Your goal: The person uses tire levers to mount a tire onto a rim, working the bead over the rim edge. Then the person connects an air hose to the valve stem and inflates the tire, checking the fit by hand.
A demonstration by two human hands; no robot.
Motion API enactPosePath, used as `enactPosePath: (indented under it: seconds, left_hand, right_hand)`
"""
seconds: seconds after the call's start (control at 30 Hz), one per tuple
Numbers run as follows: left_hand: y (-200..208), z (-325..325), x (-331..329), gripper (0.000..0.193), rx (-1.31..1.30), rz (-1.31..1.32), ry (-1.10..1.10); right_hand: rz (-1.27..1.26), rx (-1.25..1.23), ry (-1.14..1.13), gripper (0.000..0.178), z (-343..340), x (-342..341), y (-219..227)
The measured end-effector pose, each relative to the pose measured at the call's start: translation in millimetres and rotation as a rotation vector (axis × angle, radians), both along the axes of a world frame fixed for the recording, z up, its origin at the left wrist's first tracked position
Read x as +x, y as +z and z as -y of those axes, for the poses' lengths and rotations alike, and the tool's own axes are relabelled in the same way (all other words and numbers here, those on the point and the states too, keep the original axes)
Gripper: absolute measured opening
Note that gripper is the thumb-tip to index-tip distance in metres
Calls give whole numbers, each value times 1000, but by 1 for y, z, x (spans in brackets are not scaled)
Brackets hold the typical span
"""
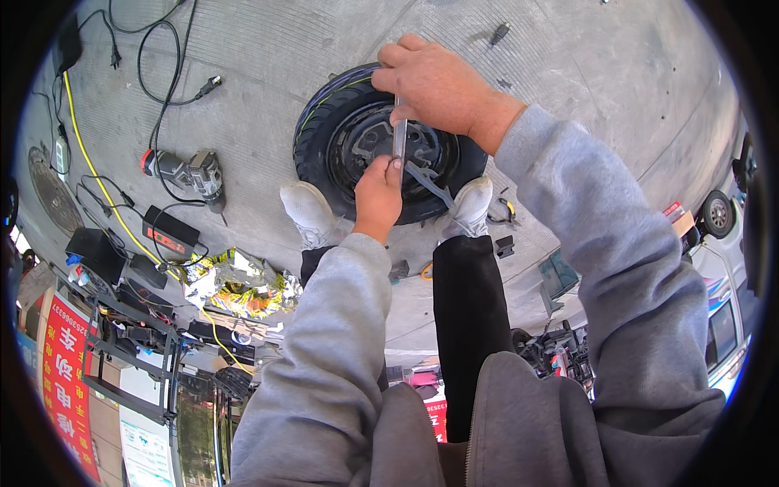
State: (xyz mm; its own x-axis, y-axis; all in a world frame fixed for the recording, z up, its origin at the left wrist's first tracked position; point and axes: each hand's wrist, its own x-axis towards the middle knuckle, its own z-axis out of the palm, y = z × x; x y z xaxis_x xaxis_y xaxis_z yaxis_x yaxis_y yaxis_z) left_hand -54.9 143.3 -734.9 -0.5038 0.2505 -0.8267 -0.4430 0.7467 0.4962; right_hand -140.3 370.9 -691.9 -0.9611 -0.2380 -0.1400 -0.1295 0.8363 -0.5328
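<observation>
Grey concrete floor (584, 57); black-tyred wheel (314, 150) lies flat on it, by your shoes (308, 209). Yr L hand (378, 197)'s closed on lower end of a silver bar (400, 136); R hand (438, 85), fingers curled, grips upper end, over wheel.

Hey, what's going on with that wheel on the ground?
A person stands over a black tyre lying flat around its wheel rim. Their left hand and right hand both grip one flat metal bar over the rim, the right hand at its far end. A second metal tool slants across the tyre near the right shoe. It's hard to tell whether the bar touches the rim.
</observation>
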Motion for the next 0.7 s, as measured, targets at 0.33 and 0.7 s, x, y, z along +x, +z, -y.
enactPosePath:
  seconds: [0.33, 0.7]
  left_hand:
    - [41, 17, -87, 41, -85, -746, -352]
    - [26, 4, -140, 93, -384, -364, -707]
  right_hand:
    - [814, 269, 651, 33, -10, -39, 13]
    - [922, 387, 622, 24, 4, -35, 51]
